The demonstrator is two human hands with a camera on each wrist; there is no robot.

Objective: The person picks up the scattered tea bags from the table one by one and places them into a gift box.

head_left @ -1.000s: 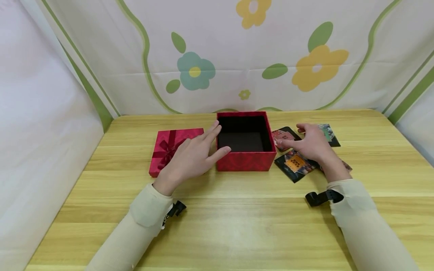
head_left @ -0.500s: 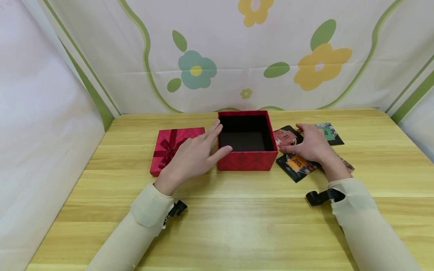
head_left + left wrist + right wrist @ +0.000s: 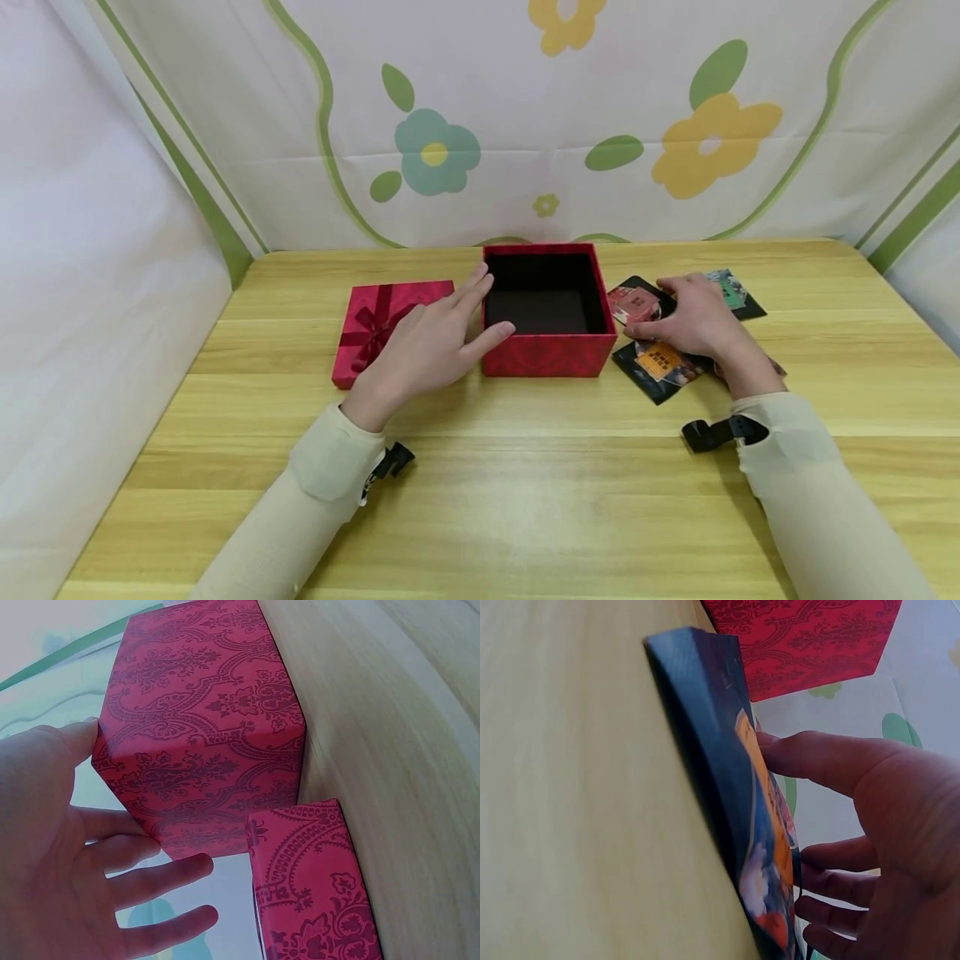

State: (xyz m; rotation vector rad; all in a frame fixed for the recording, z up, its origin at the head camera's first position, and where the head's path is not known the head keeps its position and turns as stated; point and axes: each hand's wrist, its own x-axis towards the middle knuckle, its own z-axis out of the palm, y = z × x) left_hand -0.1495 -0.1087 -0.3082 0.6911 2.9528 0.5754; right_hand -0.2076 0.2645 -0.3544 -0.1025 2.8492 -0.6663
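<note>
An open red box with a black inside stands near the back of the table. My left hand reaches across its bow-tied red lid to the box's left side. In the left wrist view, the thumb meets the patterned box, fingers spread. My right hand is over several flat printed packets, thumb and fingers apart around the red-labelled packet. The thumb sits near the orange-labelled packet, seen nearly edge-on in the right wrist view. The hand partly hides these packets.
A green-labelled packet lies behind the right hand, and another packet shows partly beside the right wrist. A white floral cloth hangs behind the wooden table.
My right hand has shifted slightly toward me and to the right, its thumb moving from the red-labelled packet's left side to its near edge. My left hand stays at the box.
</note>
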